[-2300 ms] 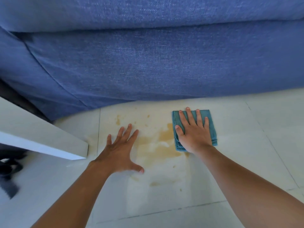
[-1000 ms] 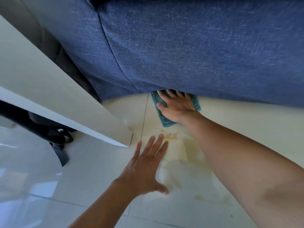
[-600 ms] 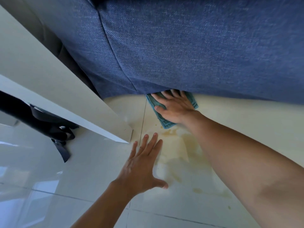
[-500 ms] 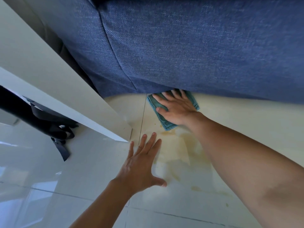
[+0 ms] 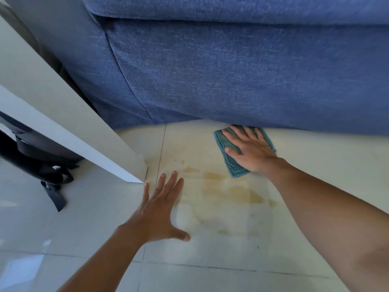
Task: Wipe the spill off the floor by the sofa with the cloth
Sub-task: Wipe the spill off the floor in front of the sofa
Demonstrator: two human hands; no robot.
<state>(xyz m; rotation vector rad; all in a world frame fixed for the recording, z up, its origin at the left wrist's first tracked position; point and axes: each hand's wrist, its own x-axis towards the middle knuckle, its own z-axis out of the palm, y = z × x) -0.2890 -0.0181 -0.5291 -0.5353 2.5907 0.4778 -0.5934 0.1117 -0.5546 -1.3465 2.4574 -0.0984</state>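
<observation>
Nearest, the left hand (image 5: 156, 209) lies flat on the pale tiled floor (image 5: 315, 165), fingers (image 5: 172, 182) spread wide and holding nothing, at the left edge of the yellowish spill (image 5: 231, 190). A white tabletop (image 5: 63, 114) corner ends just beyond its fingertips. Farther on, the right hand (image 5: 250, 150) presses palm-down on the folded teal cloth (image 5: 229, 163), fingers splayed across it. The cloth lies at the spill's far right edge, touching the base of the blue sofa (image 5: 231, 70).

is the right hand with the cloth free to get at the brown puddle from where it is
Probably yes: the right hand presses the cloth flat by the sofa, and only bare floor separates it from the puddle.
</observation>
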